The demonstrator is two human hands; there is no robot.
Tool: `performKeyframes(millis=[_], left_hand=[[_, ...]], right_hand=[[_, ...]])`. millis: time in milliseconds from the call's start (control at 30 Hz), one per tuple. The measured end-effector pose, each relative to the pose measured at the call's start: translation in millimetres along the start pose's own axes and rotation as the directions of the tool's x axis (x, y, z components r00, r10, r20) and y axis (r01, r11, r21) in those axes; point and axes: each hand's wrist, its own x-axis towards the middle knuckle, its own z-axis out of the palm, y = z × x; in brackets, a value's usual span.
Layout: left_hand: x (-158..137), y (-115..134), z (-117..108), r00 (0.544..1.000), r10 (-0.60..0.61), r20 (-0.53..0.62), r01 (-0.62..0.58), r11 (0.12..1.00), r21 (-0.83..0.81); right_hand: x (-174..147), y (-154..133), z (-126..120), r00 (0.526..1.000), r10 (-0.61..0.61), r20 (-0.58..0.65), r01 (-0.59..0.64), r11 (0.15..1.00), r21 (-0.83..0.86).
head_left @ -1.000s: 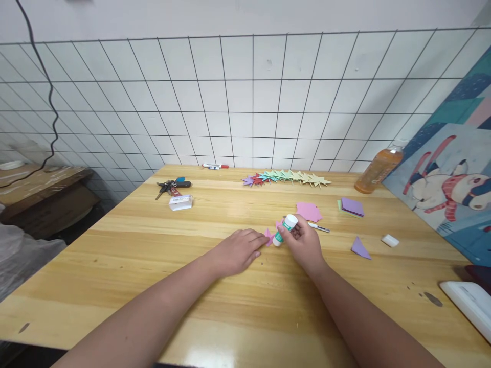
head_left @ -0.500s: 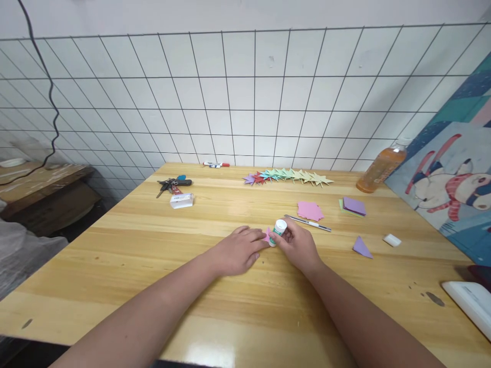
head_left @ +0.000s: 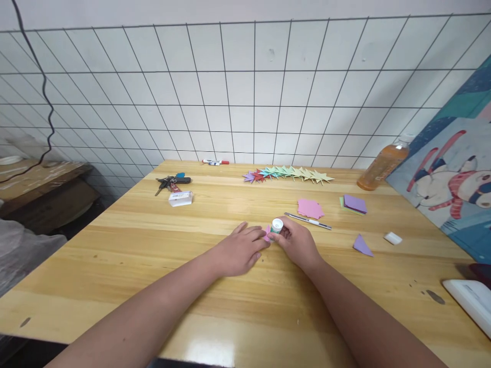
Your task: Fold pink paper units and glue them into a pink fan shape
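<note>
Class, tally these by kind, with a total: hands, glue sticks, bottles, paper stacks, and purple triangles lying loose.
Hands (left hand, right hand): 2
Glue stick: 1
Bottle: 1
Paper stacks (pink stack, purple-topped stack): 2
Loose purple triangle: 1
Total: 7

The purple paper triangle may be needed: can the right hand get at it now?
Probably yes: nothing visible stands between the right hand and the purple paper triangle, though that hand holds a white-and-green cylindrical glue stick.

The table (head_left: 126, 250) is smooth, glossy wood; the pink paper piece (head_left: 267, 233) matt; the part-hidden glue stick (head_left: 276, 225) probably plastic
</note>
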Motion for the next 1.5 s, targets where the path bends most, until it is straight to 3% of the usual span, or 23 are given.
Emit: performKeyframes(millis=[1000, 1233, 1367, 1500], left_hand=[[-1, -2, 1, 1.0, -0.016, 0.009, 0.016, 1.0, 0.0], [0, -5, 4, 0.992, -0.109, -0.057, 0.098, 0.981, -0.166], [4, -8, 5, 0.998, -0.032, -0.047, 0.026, 0.991, -0.132], [4, -6, 5, 0.998, -0.027, -0.065, 0.026, 0.999, -0.02]], right_hand=[[8, 8, -2, 0.994, 0.065, -0.088, -0.064, 0.998, 0.01], [7, 10, -12, 0.953, 0.156, -0.258, -0.094, 0.967, 0.239], [6, 10, -10, 0.966, 0.133, -0.22, -0.08, 0.968, 0.236], [6, 8, -3, 0.988, 0.081, -0.134, -0.067, 0.993, 0.101]])
